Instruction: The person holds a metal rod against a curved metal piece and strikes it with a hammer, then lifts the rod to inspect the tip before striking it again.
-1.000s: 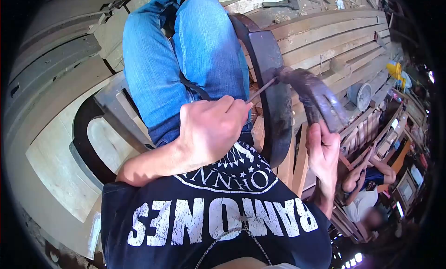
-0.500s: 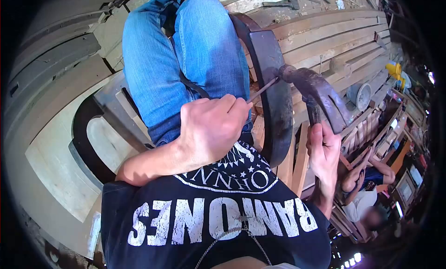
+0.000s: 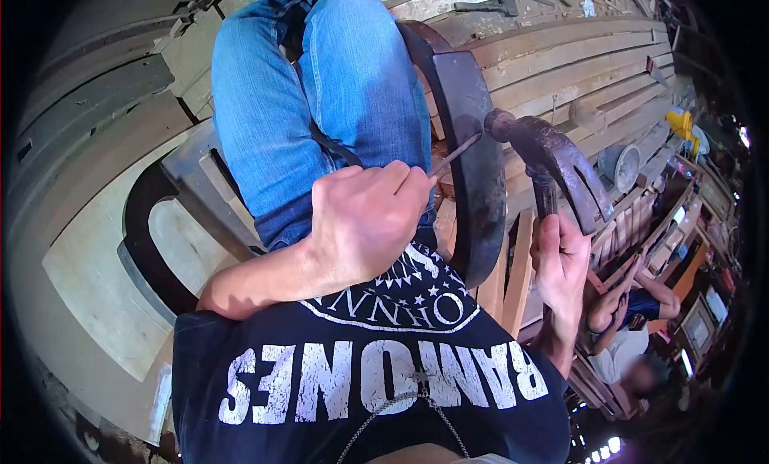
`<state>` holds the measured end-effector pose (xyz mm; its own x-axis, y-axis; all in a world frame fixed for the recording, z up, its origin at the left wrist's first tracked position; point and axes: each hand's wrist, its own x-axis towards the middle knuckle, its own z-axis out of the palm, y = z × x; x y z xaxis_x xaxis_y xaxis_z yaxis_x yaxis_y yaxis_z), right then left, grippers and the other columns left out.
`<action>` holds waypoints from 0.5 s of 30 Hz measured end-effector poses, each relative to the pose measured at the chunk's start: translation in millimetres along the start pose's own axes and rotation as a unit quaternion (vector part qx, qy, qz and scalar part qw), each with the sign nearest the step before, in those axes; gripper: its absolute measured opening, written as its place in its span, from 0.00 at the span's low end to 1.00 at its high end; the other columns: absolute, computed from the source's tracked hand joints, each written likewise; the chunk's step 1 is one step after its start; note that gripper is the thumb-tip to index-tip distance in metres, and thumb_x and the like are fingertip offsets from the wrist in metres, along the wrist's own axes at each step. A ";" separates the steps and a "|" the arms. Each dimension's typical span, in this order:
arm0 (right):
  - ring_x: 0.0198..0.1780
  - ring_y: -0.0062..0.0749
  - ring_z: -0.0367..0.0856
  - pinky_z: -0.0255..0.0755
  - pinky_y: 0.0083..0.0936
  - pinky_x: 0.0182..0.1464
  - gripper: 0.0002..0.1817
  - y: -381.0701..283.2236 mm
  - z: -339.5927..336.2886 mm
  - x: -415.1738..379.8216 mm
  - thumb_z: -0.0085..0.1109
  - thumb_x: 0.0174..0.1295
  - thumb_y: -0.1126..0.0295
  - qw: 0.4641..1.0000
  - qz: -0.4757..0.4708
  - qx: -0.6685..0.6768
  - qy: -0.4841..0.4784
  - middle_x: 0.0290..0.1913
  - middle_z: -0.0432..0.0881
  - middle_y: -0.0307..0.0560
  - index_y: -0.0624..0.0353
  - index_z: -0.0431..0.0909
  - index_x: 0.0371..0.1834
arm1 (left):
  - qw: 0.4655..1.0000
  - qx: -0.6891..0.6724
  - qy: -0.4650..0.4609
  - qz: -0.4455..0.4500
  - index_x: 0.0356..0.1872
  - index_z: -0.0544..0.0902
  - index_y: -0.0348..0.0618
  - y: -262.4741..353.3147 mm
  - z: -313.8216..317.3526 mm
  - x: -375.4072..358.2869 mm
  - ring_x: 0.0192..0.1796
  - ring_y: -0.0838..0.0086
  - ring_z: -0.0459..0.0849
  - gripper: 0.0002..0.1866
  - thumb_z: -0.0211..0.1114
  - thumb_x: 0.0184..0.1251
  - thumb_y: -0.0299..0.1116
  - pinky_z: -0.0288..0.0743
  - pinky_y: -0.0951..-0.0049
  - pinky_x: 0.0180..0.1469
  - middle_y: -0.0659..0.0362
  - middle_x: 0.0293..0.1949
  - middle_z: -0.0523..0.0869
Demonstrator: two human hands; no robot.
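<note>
Metal rod (image 3: 456, 155) juts right from the clenched fingers of the left hand (image 3: 370, 222); right hand (image 3: 562, 257), fingers wrapped, grips the hammer (image 3: 553, 147).

Claw hammer (image 3: 553, 150): worn metal head, glossy. Rod (image 3: 458, 155): matt metal. Armrest (image 3: 474, 171): smooth, semi-gloss. The sitter's jeans (image 3: 356, 79): soft denim. Planks (image 3: 577, 65): matt wood.

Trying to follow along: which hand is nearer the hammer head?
Right. The right hand grips the handle near the hammer head; the left hand, on a thin rod, is farther away, to its left.
</note>
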<state>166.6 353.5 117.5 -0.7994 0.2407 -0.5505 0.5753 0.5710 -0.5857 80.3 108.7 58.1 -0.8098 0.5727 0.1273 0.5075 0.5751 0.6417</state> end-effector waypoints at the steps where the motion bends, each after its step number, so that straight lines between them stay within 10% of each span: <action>1: 0.18 0.24 0.69 0.65 0.25 0.25 0.10 -11.5 0.1 1.4 0.55 0.68 0.68 1.000 0.007 -0.015 0.003 0.16 0.70 0.43 0.64 0.77 0.32 | 1.000 0.001 -0.003 0.005 0.27 0.83 0.42 -0.3 0.5 0.3 0.16 0.70 0.74 0.08 0.75 0.50 0.28 0.65 0.71 0.18 0.62 0.19 0.74; 15: 0.17 0.26 0.70 0.64 0.26 0.25 0.10 -4.9 2.2 1.6 0.56 0.67 0.69 0.999 -0.029 0.002 0.014 0.16 0.71 0.45 0.64 0.78 0.31 | 1.000 -0.001 0.007 0.005 0.27 0.82 0.42 1.2 -1.0 2.0 0.16 0.70 0.74 0.08 0.75 0.50 0.27 0.65 0.71 0.19 0.62 0.18 0.73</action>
<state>162.8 349.3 118.2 -0.8357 0.2300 -0.4987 0.5289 0.5815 -0.6181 78.9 109.9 59.9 -0.8091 0.5699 0.1435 0.5145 0.5689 0.6416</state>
